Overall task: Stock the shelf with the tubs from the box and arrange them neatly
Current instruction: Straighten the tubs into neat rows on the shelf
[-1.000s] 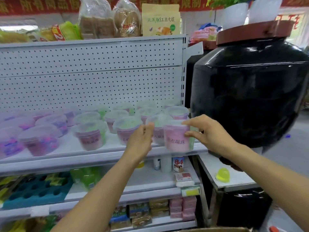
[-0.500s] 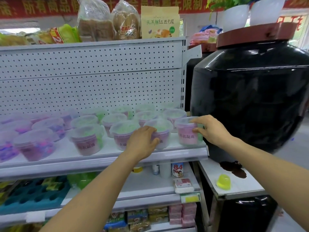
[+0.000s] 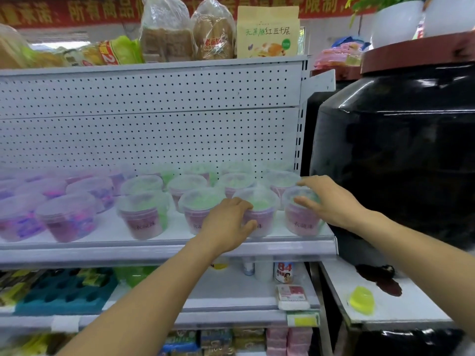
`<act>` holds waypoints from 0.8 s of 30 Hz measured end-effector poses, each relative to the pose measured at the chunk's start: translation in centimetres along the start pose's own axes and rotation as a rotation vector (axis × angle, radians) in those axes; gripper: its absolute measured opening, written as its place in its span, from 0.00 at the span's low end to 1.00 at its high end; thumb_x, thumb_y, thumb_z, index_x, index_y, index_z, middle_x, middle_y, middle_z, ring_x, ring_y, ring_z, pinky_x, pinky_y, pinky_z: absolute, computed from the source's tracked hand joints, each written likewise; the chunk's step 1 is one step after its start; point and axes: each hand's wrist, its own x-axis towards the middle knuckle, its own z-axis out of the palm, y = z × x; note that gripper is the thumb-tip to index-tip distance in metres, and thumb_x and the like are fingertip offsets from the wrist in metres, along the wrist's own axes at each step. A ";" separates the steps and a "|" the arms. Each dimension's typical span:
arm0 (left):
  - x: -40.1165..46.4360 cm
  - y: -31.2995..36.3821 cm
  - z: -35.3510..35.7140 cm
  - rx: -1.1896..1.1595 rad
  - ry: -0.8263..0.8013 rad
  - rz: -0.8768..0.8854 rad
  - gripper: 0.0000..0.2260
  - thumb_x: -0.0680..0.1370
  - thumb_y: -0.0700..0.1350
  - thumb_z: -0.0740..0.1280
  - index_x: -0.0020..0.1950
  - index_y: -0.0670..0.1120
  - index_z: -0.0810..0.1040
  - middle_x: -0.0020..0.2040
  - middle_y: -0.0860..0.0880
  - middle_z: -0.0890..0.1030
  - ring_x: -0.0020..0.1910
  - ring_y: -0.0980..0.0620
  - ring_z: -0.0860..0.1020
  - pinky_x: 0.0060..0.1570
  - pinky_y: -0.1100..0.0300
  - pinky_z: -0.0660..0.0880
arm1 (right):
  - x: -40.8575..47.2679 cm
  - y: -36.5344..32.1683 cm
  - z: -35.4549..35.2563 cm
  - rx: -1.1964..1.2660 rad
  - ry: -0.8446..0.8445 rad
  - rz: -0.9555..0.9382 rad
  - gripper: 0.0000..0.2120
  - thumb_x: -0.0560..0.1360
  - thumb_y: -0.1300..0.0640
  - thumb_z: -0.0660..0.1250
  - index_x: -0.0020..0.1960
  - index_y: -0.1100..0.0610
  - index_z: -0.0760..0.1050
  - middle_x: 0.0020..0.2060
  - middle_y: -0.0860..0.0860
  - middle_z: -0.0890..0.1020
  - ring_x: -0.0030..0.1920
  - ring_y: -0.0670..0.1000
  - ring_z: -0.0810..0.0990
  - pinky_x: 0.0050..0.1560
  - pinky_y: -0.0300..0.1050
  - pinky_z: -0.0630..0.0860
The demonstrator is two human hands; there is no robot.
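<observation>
The tubs at the back of the white metal shelf (image 3: 164, 246) blur into pale green and pink smears against the perforated back panel (image 3: 154, 134), so their count and labels cannot be read; those at 9 o'clock are cut off by the picture's edge. The front row is clearer: round, translucent plastic tubs with frosted lids, pink below and green on top. The left hand (image 3: 226, 224) wraps the left side of one front tub (image 3: 259, 214), fingers curled on its wall and lid rim and hiding part of its printed label. At 3 o'clock from it, the right hand (image 3: 331, 201) lies over the end tub (image 3: 300, 219) at the shelf's right corner, fingers spread across the lid; whether they grip it cannot be told. A glossy black jar (image 3: 401, 155) fills the 3 o'clock side, its top cut off. Below it, a small yellow-green piece (image 3: 361, 300) lies on a white tabletop (image 3: 411, 307).
</observation>
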 end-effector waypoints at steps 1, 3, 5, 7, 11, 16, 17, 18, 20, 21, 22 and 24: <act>0.3 -0.2 -0.3 0.010 0.009 0.016 0.19 0.78 0.54 0.62 0.67 0.49 0.73 0.64 0.50 0.75 0.63 0.49 0.70 0.60 0.51 0.70 | 0.8 -0.5 0.1 0.034 -0.013 -0.021 0.21 0.77 0.44 0.62 0.67 0.50 0.70 0.65 0.48 0.74 0.67 0.51 0.68 0.63 0.54 0.70; 0.9 -0.7 -0.8 0.034 0.037 0.067 0.15 0.78 0.54 0.63 0.61 0.50 0.78 0.58 0.50 0.79 0.59 0.49 0.72 0.57 0.52 0.71 | 2.5 -1.7 0.6 0.067 -0.051 -0.068 0.20 0.78 0.46 0.61 0.68 0.50 0.71 0.66 0.48 0.74 0.68 0.50 0.68 0.66 0.52 0.68; 1.5 -1.2 -1.0 0.044 0.049 0.132 0.11 0.76 0.53 0.66 0.56 0.52 0.81 0.53 0.50 0.80 0.56 0.48 0.73 0.54 0.53 0.71 | 4.0 -2.8 1.5 0.099 -0.091 -0.075 0.19 0.79 0.48 0.61 0.69 0.51 0.70 0.67 0.48 0.74 0.67 0.50 0.70 0.67 0.50 0.67; 2.0 -1.9 -0.8 -0.001 0.056 0.176 0.09 0.75 0.51 0.68 0.53 0.53 0.82 0.48 0.51 0.79 0.54 0.49 0.73 0.52 0.52 0.72 | 5.1 -3.7 2.6 0.139 -0.146 -0.033 0.19 0.79 0.49 0.62 0.69 0.51 0.71 0.67 0.48 0.75 0.65 0.49 0.73 0.66 0.46 0.68; 2.7 -3.3 -0.2 -0.128 0.076 0.230 0.06 0.74 0.51 0.70 0.49 0.54 0.83 0.42 0.54 0.76 0.50 0.52 0.73 0.47 0.51 0.74 | 6.6 -4.3 3.9 0.062 -0.208 -0.027 0.16 0.79 0.50 0.61 0.60 0.58 0.78 0.57 0.52 0.82 0.59 0.52 0.78 0.61 0.51 0.72; 3.9 -4.2 -0.8 -0.200 0.027 0.343 0.06 0.73 0.54 0.71 0.45 0.54 0.84 0.39 0.54 0.78 0.45 0.54 0.74 0.44 0.51 0.75 | 8.3 -4.6 3.9 0.045 -0.209 0.026 0.19 0.78 0.46 0.61 0.67 0.50 0.71 0.51 0.46 0.81 0.57 0.50 0.77 0.63 0.50 0.70; 4.1 -4.3 -1.0 -0.213 0.009 0.361 0.06 0.73 0.55 0.70 0.45 0.55 0.84 0.39 0.54 0.79 0.45 0.56 0.75 0.44 0.51 0.75 | 8.8 -4.7 4.0 0.004 -0.239 0.018 0.19 0.78 0.46 0.60 0.67 0.48 0.71 0.53 0.45 0.81 0.58 0.50 0.77 0.63 0.49 0.70; 4.3 -4.4 -1.1 -0.232 -0.014 0.379 0.07 0.73 0.56 0.70 0.45 0.55 0.83 0.40 0.55 0.79 0.44 0.58 0.75 0.45 0.52 0.75 | 9.2 -4.7 4.1 -0.045 -0.267 0.006 0.18 0.78 0.45 0.60 0.66 0.47 0.72 0.55 0.45 0.81 0.58 0.50 0.77 0.63 0.49 0.70; 5.0 -4.9 -1.7 -0.315 -0.091 0.400 0.08 0.73 0.57 0.69 0.45 0.54 0.83 0.41 0.56 0.81 0.43 0.60 0.77 0.45 0.56 0.76 | 10.1 -4.5 4.1 -0.076 -0.286 -0.005 0.16 0.78 0.45 0.60 0.63 0.46 0.75 0.55 0.44 0.80 0.53 0.48 0.78 0.60 0.48 0.73; 5.7 -5.3 -2.1 -0.365 -0.129 0.399 0.08 0.73 0.56 0.69 0.45 0.53 0.83 0.42 0.57 0.82 0.43 0.61 0.78 0.46 0.59 0.75 | 10.7 -4.4 4.0 -0.051 -0.276 -0.007 0.15 0.78 0.46 0.60 0.61 0.46 0.76 0.53 0.44 0.80 0.49 0.46 0.78 0.56 0.47 0.75; 6.6 -5.8 -2.5 -0.400 -0.145 0.391 0.08 0.74 0.55 0.69 0.46 0.53 0.83 0.43 0.57 0.83 0.43 0.61 0.79 0.47 0.61 0.75 | 11.4 -4.3 3.8 -0.024 -0.246 -0.014 0.13 0.77 0.47 0.61 0.59 0.47 0.78 0.51 0.44 0.81 0.45 0.45 0.78 0.53 0.46 0.76; 9.2 -7.5 -3.2 -0.419 -0.101 0.337 0.06 0.75 0.51 0.70 0.46 0.51 0.84 0.43 0.55 0.84 0.42 0.61 0.79 0.48 0.61 0.75 | 13.1 -3.7 3.3 0.001 -0.158 -0.010 0.11 0.77 0.49 0.62 0.56 0.48 0.80 0.50 0.45 0.82 0.43 0.45 0.77 0.48 0.45 0.76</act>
